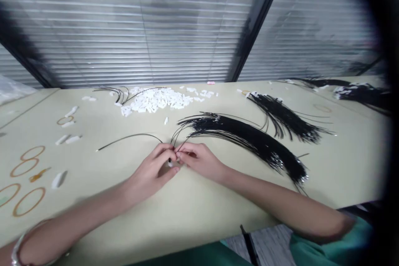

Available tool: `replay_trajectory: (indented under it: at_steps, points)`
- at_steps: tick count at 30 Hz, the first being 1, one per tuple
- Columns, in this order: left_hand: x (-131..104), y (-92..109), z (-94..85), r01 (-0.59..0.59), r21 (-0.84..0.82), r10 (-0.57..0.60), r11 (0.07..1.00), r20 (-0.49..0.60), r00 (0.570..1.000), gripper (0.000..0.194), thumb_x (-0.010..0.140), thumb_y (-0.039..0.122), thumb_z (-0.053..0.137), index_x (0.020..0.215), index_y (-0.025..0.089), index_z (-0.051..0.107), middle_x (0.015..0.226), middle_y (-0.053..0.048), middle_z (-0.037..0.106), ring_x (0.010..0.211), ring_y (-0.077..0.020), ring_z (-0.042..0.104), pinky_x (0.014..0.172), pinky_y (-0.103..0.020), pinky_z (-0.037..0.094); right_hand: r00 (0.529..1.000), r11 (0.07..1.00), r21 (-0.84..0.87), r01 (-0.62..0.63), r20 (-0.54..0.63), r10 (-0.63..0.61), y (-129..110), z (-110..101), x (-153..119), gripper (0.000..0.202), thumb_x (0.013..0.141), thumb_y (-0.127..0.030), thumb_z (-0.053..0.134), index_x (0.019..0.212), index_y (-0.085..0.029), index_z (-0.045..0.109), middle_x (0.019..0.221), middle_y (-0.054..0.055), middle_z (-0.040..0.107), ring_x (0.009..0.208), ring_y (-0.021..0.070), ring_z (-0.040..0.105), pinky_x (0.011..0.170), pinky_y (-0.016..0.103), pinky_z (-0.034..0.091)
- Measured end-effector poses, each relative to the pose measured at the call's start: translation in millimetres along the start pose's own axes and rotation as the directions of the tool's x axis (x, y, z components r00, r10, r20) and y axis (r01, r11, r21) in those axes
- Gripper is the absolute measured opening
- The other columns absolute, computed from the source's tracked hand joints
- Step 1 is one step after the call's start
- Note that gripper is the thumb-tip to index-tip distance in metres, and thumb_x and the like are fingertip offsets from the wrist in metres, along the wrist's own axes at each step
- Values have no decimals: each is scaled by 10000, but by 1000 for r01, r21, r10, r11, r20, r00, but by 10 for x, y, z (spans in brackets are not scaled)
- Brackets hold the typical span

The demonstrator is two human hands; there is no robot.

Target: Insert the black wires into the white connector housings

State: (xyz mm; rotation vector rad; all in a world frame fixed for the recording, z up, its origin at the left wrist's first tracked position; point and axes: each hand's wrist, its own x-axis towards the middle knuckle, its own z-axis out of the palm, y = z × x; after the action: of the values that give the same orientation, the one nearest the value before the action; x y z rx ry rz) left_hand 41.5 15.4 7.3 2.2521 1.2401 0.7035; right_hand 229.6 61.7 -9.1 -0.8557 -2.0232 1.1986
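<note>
My left hand [156,168] and my right hand [201,158] meet at the middle of the table, fingertips almost touching. Thin black wires run into both pinches. One long black wire [131,135] curves out to the left from my left fingers, and a few others arch up behind the fingertips. A small white connector [170,163] with a dark end shows under my left fingers, partly covered. My right thumb and forefinger are closed around a wire end. A thick bundle of black wires [249,137] with shiny tips lies just beyond my right hand.
Loose white connectors [158,99] form a pile at the back, beside a few wired ones. Another black wire bundle [286,118] lies right, more at far right. Rubber bands [29,201] and stray white pieces [57,180] lie left. Window blinds [124,29] rise behind the table [118,224].
</note>
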Motion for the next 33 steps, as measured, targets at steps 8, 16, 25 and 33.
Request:
replay_trajectory:
  at_steps: [8,16,25,33]
  points:
    - [0,-70,13,256,-257,-261,932,15,965,161,856,268,557,989,205,491,1030,-22,562,950,-136,573,840,-282,513,985,565,-821,85,-17,-173,82,-378,48,234,922,-181,411,1042,-145,609,1057,88,615,963,210,524,865,348,398]
    - [9,-56,3,135,-298,-161,945,-63,985,197,850,183,554,1039,226,517,1321,-54,376,1023,-132,562,937,-338,524,985,401,-905,140,85,-152,130,-407,25,197,891,-80,382,894,-112,577,929,102,562,831,206,466,747,328,371]
    - [-16,-20,20,147,-225,-182,963,-142,973,292,815,163,603,1076,277,537,1464,-5,39,884,-103,601,911,-363,576,972,287,-945,153,92,-216,145,-373,29,189,918,-133,357,925,-112,545,924,107,548,836,213,468,738,337,357]
    - [-18,-35,21,130,-197,-162,972,-154,975,352,800,136,609,1103,292,521,1462,13,14,901,-105,578,914,-385,575,867,810,-309,499,190,-461,-214,-331,-47,214,943,-165,378,962,-175,592,907,54,600,846,123,545,747,248,432]
